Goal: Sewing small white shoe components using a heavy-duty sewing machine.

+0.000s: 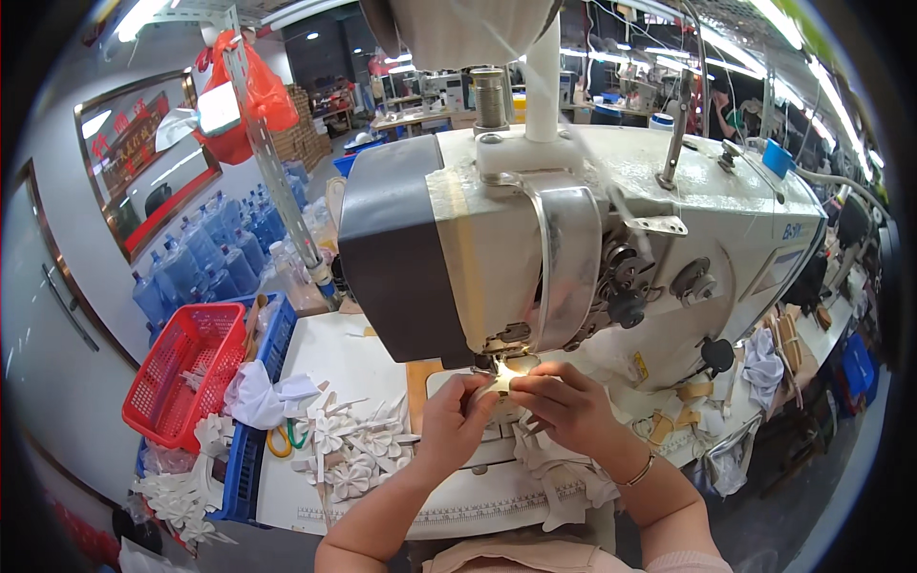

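Observation:
A small cream-white fabric piece (502,382) lies under the lit needle area of a large sewing machine (497,220). My left hand (453,420) pinches its left side between thumb and fingers. From the right, my right hand (571,409) grips the same piece, fingertips close to the presser foot. What the lower fingers of that hand do is partly hidden. Left of my hands, white flower-shaped fabric pieces (355,447) are heaped on the table (315,358). More white strips (564,470) hang over the near edge below my right hand.
At the left stand a red basket (143,406) and a blue crate (250,463), with white cloth (256,393) over the crate's side. Handles of scissors (279,442) show beside the heap. A measuring tape (449,514) runs along the front edge. Tan scraps (669,420) lie at the right.

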